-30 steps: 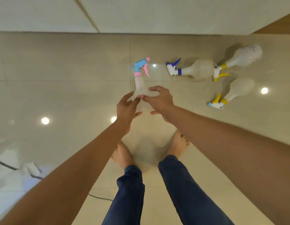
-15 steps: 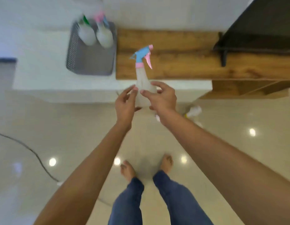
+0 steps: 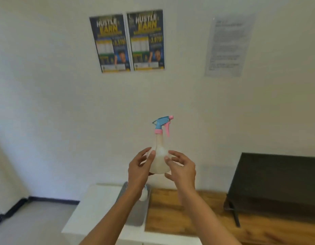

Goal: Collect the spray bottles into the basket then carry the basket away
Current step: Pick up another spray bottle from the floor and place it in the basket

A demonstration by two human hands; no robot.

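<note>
We hold one spray bottle (image 3: 160,161) upright between both hands, raised in front of the white wall (image 3: 64,103). The left hand (image 3: 138,171) grasps the left side of the bottle's rounded translucent body, thumb laid across the front. The right hand (image 3: 182,169) grasps the right side, thumb on the front and the other fingers curled loosely around the far side. The bottle's narrow neck rises above our fingers to a pink collar and a blue trigger head, with a pink trigger and a pink nozzle tip pointing right.

Below the hands and farther from us, the grey basket (image 3: 135,216) rests on a white counter (image 3: 93,207), just beside the left end of a wooden top (image 3: 188,214). Our left forearm crosses in front of the basket and hides most of its interior. One pale rounded object (image 3: 144,194), apparently another bottle, shows inside the basket at its far end; what else lies in it cannot be determined. The held bottle is well above the basket and clear of it.

A dark flat panel (image 3: 273,183) stands on the wooden top at the right, on a thin black leg. Two identical posters (image 3: 128,41) hang side by side on the wall above, and a printed paper sheet (image 3: 227,45) hangs to their right. The text on the sheet is too blurred to read.
</note>
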